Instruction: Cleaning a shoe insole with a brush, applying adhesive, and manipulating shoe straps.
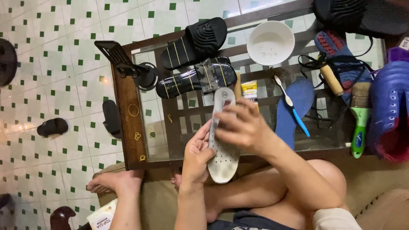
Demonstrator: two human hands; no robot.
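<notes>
Insole (224, 159) cradled by left hand (197, 155), right hand (240, 123) pressing above.

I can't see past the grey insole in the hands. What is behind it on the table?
The grey insole is held by the left hand and right hand. Behind it show a yellow tube and the glass tabletop. The tube's lower end is covered by the right hand.

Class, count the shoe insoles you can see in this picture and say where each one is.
2. A grey insole is held between the left hand and right hand; a blue insole lies on the glass table. Others may be hidden.
</notes>
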